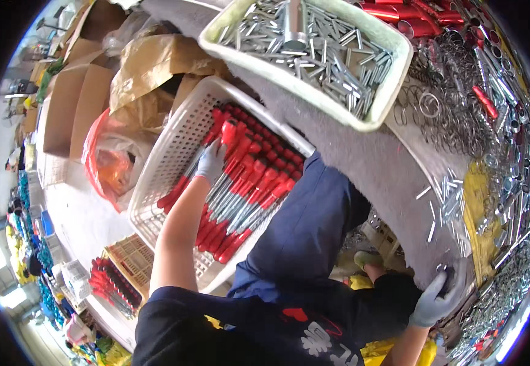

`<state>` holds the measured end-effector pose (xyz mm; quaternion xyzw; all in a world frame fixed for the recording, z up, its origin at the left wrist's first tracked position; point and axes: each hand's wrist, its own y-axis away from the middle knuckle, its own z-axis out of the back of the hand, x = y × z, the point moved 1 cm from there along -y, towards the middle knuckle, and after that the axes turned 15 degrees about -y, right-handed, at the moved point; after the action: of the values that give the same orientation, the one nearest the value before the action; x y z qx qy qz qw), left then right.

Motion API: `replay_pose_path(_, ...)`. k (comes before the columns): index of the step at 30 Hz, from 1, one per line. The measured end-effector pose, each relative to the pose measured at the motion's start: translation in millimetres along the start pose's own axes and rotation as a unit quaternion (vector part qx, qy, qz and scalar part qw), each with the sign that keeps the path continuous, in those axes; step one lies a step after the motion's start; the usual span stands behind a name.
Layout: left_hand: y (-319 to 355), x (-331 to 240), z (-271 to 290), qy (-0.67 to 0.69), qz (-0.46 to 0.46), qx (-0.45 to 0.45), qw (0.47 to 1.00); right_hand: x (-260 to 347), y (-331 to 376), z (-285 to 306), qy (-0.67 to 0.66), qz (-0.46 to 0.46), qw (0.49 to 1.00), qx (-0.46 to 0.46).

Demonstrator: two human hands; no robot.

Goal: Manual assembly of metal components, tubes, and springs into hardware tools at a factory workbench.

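My left hand (212, 160), in a pale glove, reaches into a white perforated plastic basket (176, 119). Its fingers close on the red end of a tool (228, 135) with a silver shaft. Rows of similar red-ended tools (240, 189) lie side by side in the basket; I cannot make out their exact kind. At the lower right, my right hand (434, 303), also gloved, rests by the grey cloth-covered worktop (393, 201). Its thumb and fingers curl round a small shiny metal piece (441, 268), whose shape is unclear. Loose metal pins (454, 198) lie just beyond it.
A pale tub (393, 91) of short metal pins stands at the top, with a metal cylinder (295, 27) in it. Wire springs (441, 91) and red tubes (411, 18) pile up at right. Left are cardboard boxes (73, 110) and a tan basket (132, 256) beside more red tools.
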<state>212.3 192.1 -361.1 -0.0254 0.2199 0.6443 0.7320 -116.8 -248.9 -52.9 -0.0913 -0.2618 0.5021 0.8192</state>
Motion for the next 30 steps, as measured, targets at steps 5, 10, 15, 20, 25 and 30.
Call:
replay_pose_path(5,-41.8,59.2,-94.2,-0.121,0.054,0.147,0.980,2.1,5.0,2.0,0.004,-0.021,1.000,0.022)
replay_pose_path(10,-48.0,101.9,-108.3,-0.232,0.061,0.116,0.964,13.5,-13.3,0.1,-0.023,0.002,0.999,0.029)
replay_pose_path(15,-10.2,-22.1,-35.9,-0.079,0.011,-0.153,0.985,12.3,-29.6,27.1,-0.125,-0.064,0.990,0.008)
replay_pose_path(20,95.1,-163.4,104.2,0.020,-0.216,-0.351,0.911,-3.1,-87.3,31.3,-0.129,0.037,0.987,-0.083)
replay_pose_path(25,129.7,-311.0,198.6,0.100,-0.484,-0.369,0.787,23.5,-193.7,-5.6,-0.272,0.157,0.947,-0.067)
replay_pose_path(30,101.7,-451.6,195.5,-0.024,-0.456,-0.346,0.820,29.4,-261.7,-62.7,-0.036,0.081,0.989,0.120)
